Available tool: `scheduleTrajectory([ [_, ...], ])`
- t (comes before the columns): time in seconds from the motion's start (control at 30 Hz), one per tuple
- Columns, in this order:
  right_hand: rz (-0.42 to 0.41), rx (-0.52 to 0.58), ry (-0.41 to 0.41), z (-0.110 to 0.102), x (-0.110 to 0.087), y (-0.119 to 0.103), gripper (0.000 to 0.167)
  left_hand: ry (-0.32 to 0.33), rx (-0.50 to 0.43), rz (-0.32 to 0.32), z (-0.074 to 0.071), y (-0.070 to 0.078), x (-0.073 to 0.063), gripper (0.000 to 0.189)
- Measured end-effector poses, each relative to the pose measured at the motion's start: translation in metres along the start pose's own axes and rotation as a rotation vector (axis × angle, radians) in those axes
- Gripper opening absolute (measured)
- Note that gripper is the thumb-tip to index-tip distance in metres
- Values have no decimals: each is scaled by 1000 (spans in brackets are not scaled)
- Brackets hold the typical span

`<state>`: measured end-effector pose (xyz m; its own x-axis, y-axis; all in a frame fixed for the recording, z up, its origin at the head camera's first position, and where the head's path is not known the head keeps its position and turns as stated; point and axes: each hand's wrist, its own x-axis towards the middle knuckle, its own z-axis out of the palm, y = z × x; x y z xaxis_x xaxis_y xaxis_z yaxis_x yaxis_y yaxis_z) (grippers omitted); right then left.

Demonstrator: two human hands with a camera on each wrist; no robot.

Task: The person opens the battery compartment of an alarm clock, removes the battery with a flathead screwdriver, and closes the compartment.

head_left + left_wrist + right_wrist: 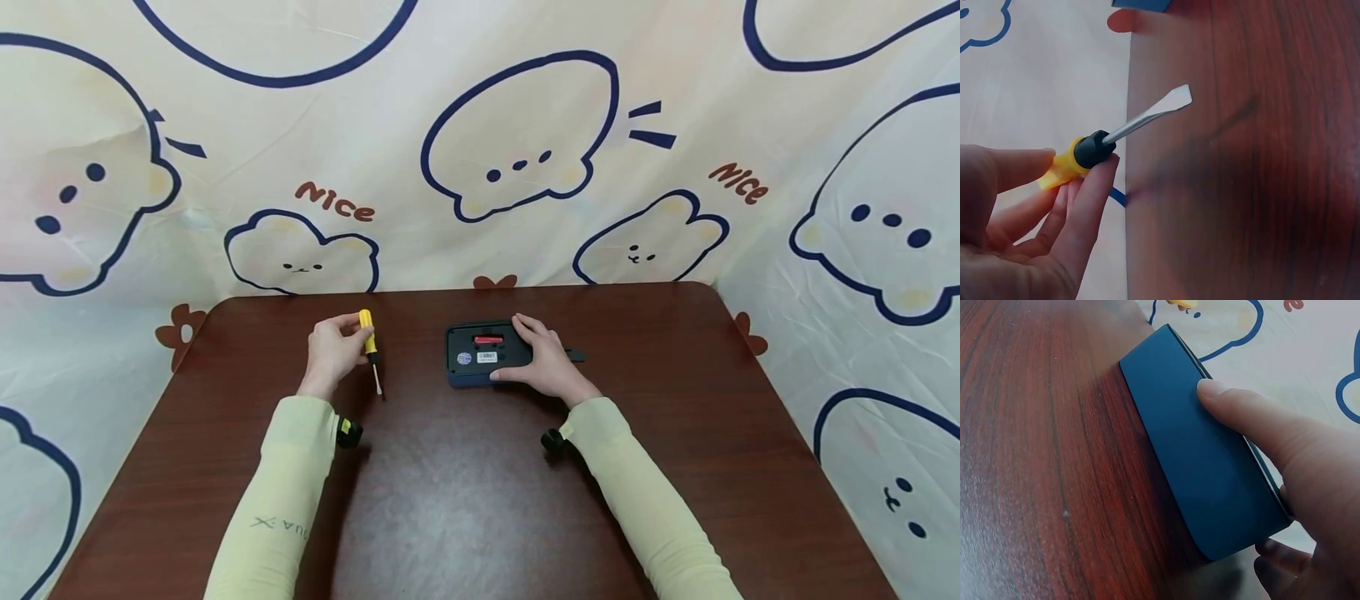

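Head view shows your left hand [333, 350] pinching the screwdriver [367, 327] by its yellow handle, with the flat tip above the counter [450, 500] and well apart from the box [480, 372]. Your right hand [551, 362] grips the box, thumb on the near side, fingertips at the far edge. The box lies on the counter, dark face up, with a red part [488, 340] in its recess. For good work, I think you should let the right hand press the box down evenly, so it cannot slide. A fuller grip with the left hand would probably guide the tip better; hold it away from your right fingers and from the red part.
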<state>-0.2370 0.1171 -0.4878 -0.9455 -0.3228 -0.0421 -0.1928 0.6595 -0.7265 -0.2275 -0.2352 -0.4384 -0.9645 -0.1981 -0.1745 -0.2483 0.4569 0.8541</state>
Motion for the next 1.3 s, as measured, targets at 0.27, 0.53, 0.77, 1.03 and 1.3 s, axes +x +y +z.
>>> scheduleTrajectory([
  [0.27, 1, 8, 3, 0, -1, -2, 113, -57, 65, -22, -2, -7, 4, 49],
  [0.53, -3, 7, 3, 0, -1, 0, 113, -103, 105, -63, -3, -12, 7, 46],
  [0.77, -6, 2, 11, 1, 0, 1, 113, -111, 134, -87, -2, -13, 9, 42],
  [1.03, -2, 2, 7, 1, -1, 0, 114, -129, 200, -85, -1, -13, 10, 44],
  [1.3, -2, 1, -1, -1, -1, -1, 114, -99, 313, -62, 1, -12, 11, 42],
])
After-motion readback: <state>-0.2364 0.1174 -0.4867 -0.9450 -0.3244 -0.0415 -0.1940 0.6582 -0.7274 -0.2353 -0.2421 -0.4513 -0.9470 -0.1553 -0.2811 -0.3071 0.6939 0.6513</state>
